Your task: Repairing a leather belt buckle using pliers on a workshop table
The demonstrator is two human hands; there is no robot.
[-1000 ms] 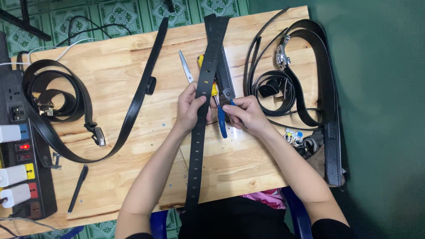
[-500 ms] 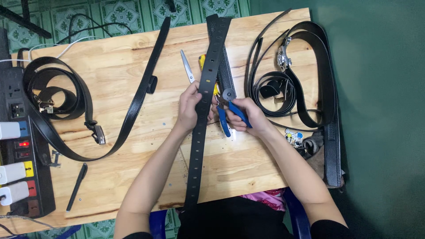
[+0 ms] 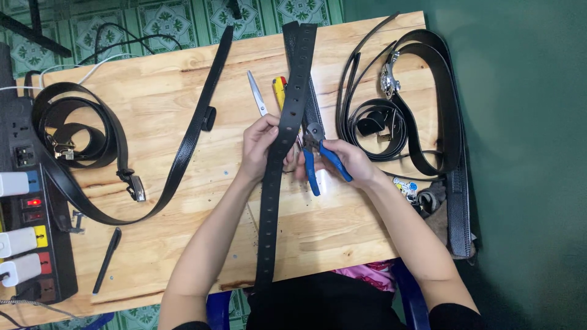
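Observation:
A long black punched belt runs down the middle of the wooden table toward me. My left hand pinches the belt at its left edge. My right hand grips blue-handled punch pliers, whose metal head sits at the belt's right edge. Behind the hands lie scissors and a yellow-handled tool, partly hidden by the belt.
A coiled black belt with a buckle lies at the left; another strap crosses the table diagonally. More coiled belts fill the right side. A power strip and a black pen are at the left edge.
My right hand has opened the pliers' blue handles a little and shifted slightly; the belt and my left hand stay about where they were.

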